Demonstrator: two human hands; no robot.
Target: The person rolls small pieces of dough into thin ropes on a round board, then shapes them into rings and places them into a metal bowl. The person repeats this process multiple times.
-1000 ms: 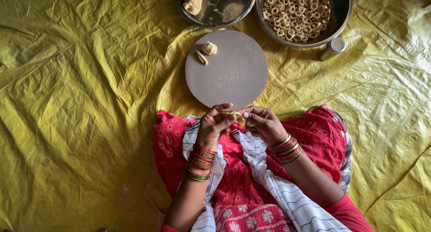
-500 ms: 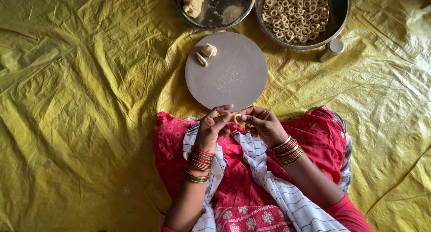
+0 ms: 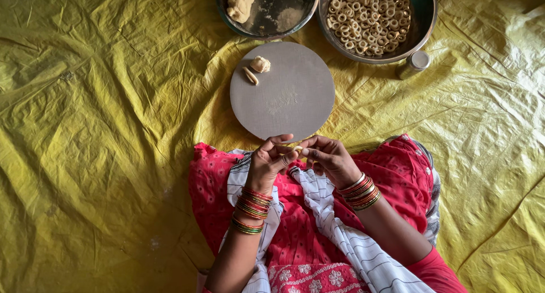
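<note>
My left hand and my right hand meet over my lap, just below the near edge of a round grey board. Between the fingertips of both hands sits a small pale piece of dough, mostly hidden by the fingers. On the far left of the board lie a small dough lump and a short dough strip. Both wrists carry red and green bangles.
A steel bowl with a big dough lump stands beyond the board. To its right a larger bowl holds several small dough rings. A small steel container stands beside it. Crumpled yellow sheeting covers the floor.
My hands have stayed over my lap; the fingertips have shifted slightly around the small dough piece. The bowls and the board have not moved.
</note>
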